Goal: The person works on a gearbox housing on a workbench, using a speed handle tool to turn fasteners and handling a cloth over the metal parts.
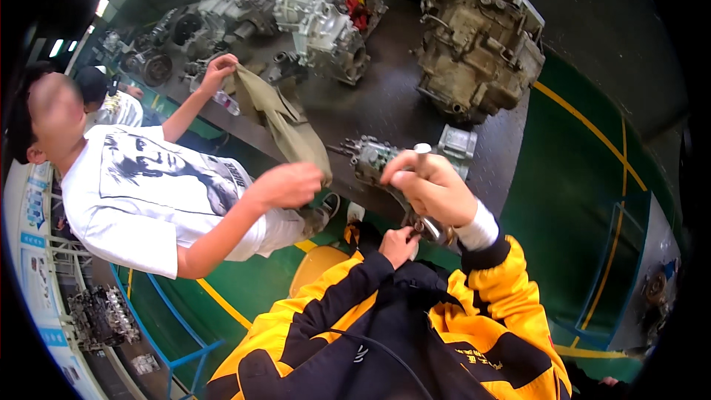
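My right hand (437, 189) is closed in a fist above the near edge of the table. A rod with a pale round end (422, 149) sticks up out of it; the rest is hidden in the fingers. Lower down, close to my body, my left hand (398, 246) has its fingers closed on a shiny metal cylindrical part (433, 230). That part lies under my right hand, partly covered by it. Just beyond both hands, a small silvery metal assembly (374, 155) rests on the table, with a grey metal block (458, 141) beside it.
A large dirty gearbox housing (478, 48) stands at the far right of the dark table (396, 52). Silvery gearbox housings (322, 18) line its far left. At my left a person in a white T-shirt (163, 192) holds up a beige cloth (285, 122). A stool (315, 267) is near my left arm.
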`<action>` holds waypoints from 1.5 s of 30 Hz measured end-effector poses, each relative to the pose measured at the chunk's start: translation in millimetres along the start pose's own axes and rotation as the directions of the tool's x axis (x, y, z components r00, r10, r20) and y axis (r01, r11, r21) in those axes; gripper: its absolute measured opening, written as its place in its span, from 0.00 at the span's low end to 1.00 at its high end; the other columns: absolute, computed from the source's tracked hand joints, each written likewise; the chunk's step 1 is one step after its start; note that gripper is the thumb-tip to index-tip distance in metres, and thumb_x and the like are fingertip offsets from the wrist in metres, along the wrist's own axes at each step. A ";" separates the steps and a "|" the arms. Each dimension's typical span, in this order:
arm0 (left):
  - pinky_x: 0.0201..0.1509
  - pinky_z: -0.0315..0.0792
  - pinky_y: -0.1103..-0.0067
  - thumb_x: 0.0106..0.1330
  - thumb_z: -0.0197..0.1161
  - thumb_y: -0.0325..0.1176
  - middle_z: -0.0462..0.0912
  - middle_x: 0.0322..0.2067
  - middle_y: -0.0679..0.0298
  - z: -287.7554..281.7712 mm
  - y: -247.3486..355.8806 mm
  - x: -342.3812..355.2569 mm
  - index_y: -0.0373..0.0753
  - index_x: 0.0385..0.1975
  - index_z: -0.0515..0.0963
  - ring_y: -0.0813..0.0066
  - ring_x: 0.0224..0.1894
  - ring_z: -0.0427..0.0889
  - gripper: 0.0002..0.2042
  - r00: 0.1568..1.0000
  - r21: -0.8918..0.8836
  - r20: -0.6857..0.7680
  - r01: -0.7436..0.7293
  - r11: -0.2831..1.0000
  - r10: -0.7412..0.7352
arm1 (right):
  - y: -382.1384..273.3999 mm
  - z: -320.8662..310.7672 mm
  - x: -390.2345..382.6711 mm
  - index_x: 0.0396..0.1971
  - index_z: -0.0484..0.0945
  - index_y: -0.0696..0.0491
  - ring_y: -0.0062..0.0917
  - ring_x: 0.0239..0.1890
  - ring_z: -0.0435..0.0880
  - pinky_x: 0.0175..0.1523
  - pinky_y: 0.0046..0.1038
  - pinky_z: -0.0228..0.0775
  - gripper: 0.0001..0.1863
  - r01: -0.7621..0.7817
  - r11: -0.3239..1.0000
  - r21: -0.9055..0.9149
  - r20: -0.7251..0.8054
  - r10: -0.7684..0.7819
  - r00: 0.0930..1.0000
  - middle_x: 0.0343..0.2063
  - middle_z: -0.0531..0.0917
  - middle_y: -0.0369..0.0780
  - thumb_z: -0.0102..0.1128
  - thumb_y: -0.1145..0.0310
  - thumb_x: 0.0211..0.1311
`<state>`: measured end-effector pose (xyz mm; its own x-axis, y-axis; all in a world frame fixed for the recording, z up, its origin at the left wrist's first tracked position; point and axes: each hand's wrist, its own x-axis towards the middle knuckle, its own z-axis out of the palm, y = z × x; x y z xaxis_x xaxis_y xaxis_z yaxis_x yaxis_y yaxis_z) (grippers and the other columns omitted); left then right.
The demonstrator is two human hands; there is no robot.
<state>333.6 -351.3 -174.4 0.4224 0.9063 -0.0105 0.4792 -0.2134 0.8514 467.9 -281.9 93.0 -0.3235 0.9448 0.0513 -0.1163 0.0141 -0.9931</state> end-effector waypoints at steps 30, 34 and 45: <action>0.20 0.48 0.78 0.61 0.60 0.31 0.49 0.12 0.70 -57.2 146.3 74.7 0.37 0.10 0.57 0.86 0.18 0.51 0.21 0.907 -0.451 -0.318 -0.400 0.798 0.275 | -41.8 74.5 -47.0 0.12 0.62 0.58 0.33 0.10 0.62 0.19 0.31 0.51 0.22 0.275 0.959 -0.065 0.309 -0.243 0.920 0.08 0.63 0.41 0.56 0.68 0.63; 0.19 0.47 0.79 0.61 0.61 0.33 0.52 0.11 0.71 -42.7 169.2 67.2 0.37 0.10 0.57 0.86 0.17 0.50 0.22 0.946 -0.529 -0.208 -0.324 0.784 0.251 | -40.1 70.6 -32.1 0.13 0.63 0.59 0.35 0.10 0.62 0.19 0.32 0.51 0.20 0.365 0.926 -0.091 0.206 -0.341 0.917 0.08 0.64 0.43 0.54 0.67 0.64; 0.62 0.65 0.80 0.75 0.41 0.42 0.70 0.50 0.65 -63.9 227.2 12.1 0.43 0.55 0.63 0.81 0.53 0.70 0.16 0.882 -0.626 0.468 0.286 0.726 0.056 | -38.5 41.5 -46.8 0.19 0.68 0.58 0.24 0.14 0.67 0.22 0.24 0.57 0.16 0.244 0.918 -0.312 -0.361 -0.352 0.864 0.13 0.70 0.40 0.56 0.66 0.64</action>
<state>398.5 -365.5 52.4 0.7592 0.6170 -0.2071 -0.0130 0.3325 0.9430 448.5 -340.2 133.2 0.1002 0.9292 0.3558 0.1070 0.3454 -0.9323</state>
